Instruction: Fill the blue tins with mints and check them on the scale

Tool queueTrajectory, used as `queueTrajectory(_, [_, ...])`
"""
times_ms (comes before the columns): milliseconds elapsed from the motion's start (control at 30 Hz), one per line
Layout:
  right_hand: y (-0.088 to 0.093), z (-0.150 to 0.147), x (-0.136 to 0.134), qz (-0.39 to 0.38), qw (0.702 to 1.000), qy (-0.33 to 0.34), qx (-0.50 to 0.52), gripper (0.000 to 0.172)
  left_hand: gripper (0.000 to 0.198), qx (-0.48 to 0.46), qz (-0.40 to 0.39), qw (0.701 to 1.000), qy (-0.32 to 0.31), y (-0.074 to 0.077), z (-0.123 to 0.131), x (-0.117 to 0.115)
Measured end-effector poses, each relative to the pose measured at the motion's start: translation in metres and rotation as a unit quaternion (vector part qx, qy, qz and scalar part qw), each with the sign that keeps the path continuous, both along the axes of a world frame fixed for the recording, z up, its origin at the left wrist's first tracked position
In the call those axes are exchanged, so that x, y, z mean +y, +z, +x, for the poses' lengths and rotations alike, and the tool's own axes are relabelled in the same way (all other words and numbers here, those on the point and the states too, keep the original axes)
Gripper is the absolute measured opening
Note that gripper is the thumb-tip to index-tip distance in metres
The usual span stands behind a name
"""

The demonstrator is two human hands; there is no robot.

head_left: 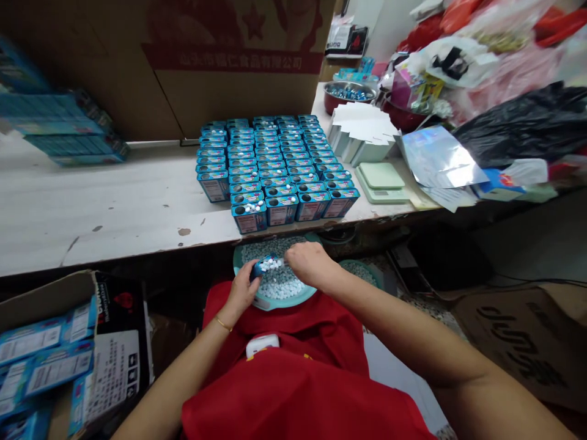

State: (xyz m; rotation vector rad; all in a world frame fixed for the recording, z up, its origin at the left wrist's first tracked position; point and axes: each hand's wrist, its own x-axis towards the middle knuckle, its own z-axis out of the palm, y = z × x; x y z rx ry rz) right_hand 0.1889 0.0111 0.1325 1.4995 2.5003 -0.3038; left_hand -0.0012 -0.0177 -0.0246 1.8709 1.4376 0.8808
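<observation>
My left hand (242,288) is closed around a small blue tin (258,269), held tilted over a pale green basin (300,297) in my lap. White candies (272,264) are heaped at the tin's mouth. Just right of it, my right hand (306,261) is closed with fingers curled down above the basin; what it grips, if anything, is hidden. Loose white candies (282,287) fill the basin. On the table ahead, rows of upright blue tins (282,209) stand packed together, some with white candies on their lids.
A white table (137,208) runs across the front, its edge just beyond the basin. A pale green scale (381,182) and stacked white cards (362,131) stand right of the tins. A carton (121,330) of blue packs sits lower left. A second candy basin (362,272) is partly hidden.
</observation>
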Motion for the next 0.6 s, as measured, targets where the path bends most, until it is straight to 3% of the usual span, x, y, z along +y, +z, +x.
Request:
queueTrajectory(167, [-0.001,0.003,-0.002,0.001,1.000,-0.012,-0.011,0.025,0.043,-0.005,0.004,1.000,-0.009,-0.001,0.003,0.003])
queueTrajectory(267, [-0.003,0.018,0.001,0.000,1.000,-0.025,-0.002,0.027,0.040,-0.018,-0.008,1.000,0.023,0.003,0.000,0.002])
queueTrajectory(333, [-0.015,0.035,0.005,0.002,0.999,-0.052,0.015,0.032,0.039,-0.031,-0.021,0.998,0.051,0.006,-0.007,0.000])
queueTrajectory(467, [-0.070,0.058,0.013,-0.060,0.987,-0.149,0.022,0.036,0.040,-0.066,-0.031,0.991,0.111,0.013,-0.029,-0.005])
queueTrajectory(600, [-0.137,0.033,0.012,-0.126,0.971,-0.203,0.025,0.031,0.042,-0.102,-0.034,0.982,0.155,0.017,-0.050,-0.008])
